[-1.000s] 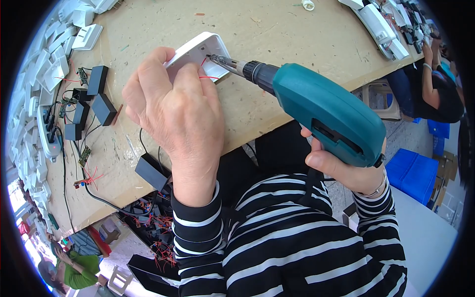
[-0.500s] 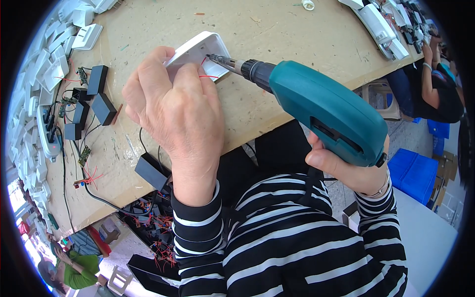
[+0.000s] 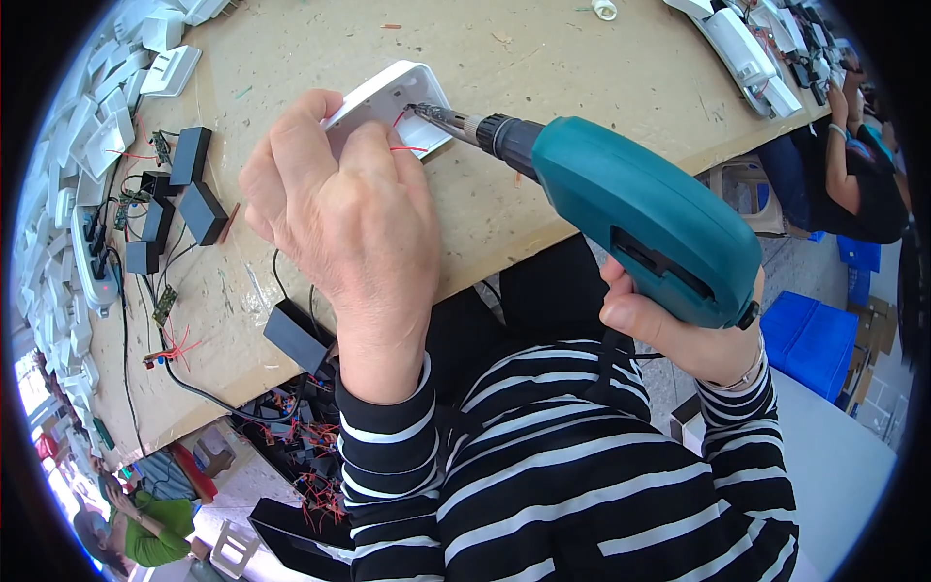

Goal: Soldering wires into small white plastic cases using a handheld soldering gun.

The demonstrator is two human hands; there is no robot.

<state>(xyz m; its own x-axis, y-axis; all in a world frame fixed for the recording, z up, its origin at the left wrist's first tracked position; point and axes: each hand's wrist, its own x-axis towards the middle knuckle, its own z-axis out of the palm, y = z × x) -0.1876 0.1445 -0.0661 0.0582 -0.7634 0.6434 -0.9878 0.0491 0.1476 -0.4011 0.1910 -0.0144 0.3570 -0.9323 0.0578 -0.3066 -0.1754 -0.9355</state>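
My right hand (image 3: 679, 330) is wrapped round the grip of a teal soldering gun (image 3: 645, 218), whose body hides some fingers. Its narrow metal tip reaches into a white plastic housing (image 3: 427, 87) on the table, close to its inner wall. A thin red wire (image 3: 407, 148) shows inside the housing, one end by the tip. My left hand (image 3: 354, 213) closes on the housing's left side, thumb side and fingertips down in the shell. What those fingertips pinch inside is hidden behind the hand.
Black boxes (image 3: 202, 213) with cables and small circuit boards lie left of my hand, beside a white power strip (image 3: 95, 257). White housings (image 3: 82, 126) pile along the left edge. Another black box (image 3: 296, 335) is at the table's front edge. Co-workers sit at right and lower left.
The soldering gun has shifted very slightly to the right and down, its tip still inside the housing. My left hand and the housing stay almost where they were.
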